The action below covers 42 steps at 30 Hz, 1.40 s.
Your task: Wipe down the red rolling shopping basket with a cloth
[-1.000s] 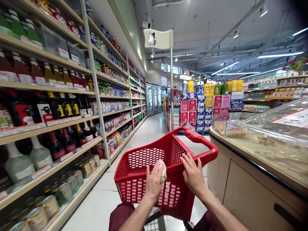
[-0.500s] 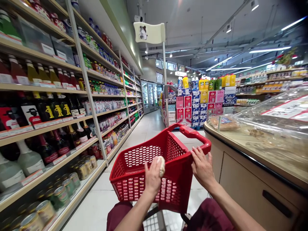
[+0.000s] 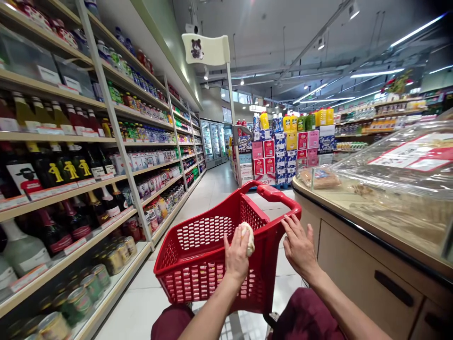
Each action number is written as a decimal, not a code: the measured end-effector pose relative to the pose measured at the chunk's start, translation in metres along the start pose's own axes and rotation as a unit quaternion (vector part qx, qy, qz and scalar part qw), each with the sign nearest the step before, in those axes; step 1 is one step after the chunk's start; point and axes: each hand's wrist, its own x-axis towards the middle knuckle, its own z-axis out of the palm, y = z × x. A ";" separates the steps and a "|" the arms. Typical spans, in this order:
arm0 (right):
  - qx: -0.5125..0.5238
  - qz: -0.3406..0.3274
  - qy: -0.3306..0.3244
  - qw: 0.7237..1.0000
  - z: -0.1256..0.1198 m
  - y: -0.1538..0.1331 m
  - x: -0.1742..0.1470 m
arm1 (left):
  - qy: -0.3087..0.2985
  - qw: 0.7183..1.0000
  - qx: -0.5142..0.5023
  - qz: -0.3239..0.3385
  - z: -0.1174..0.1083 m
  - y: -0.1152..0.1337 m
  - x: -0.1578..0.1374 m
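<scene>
A red plastic shopping cart (image 3: 268, 269) with a perforated basket stands in front of me. My left hand (image 3: 235, 259) holds a crumpled cream-white cloth (image 3: 249, 239) against the basket's near side, at the upper rim. The palm side and most of the cloth's folds are hidden. On the right, my right hand (image 3: 300, 246) has its fingers stretched out, fingertips resting on the cart's side just below the handle (image 3: 279, 194). It grips nothing. The basket's floor is hidden behind its near wall.
Shelves (image 3: 67, 189) of bottles and cans line the left. A counter (image 3: 354, 250) with clear plastic covers (image 3: 389, 174) stands close on the right. Stacked drink cartons (image 3: 265, 160) and a sign on a pole (image 3: 207, 49) are ahead. Tiled floor (image 3: 215, 182) runs between.
My left hand has slid right along the basket's near side with the cloth, closer to the handle end. My right hand stays by the handle. The view has turned slightly right.
</scene>
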 end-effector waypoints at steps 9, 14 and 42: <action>-0.015 -0.010 0.020 1.000 -0.003 0.003 0.006 | -0.001 0.998 0.002 0.070 0.010 0.033 0.026; 0.023 -0.027 -0.004 0.999 0.001 -0.022 -0.003 | 0.030 0.997 0.072 0.007 -0.006 -0.034 -0.039; 0.126 -0.124 -0.153 0.972 0.024 -0.149 -0.009 | -0.006 0.968 0.187 -0.167 -0.059 -0.160 -0.161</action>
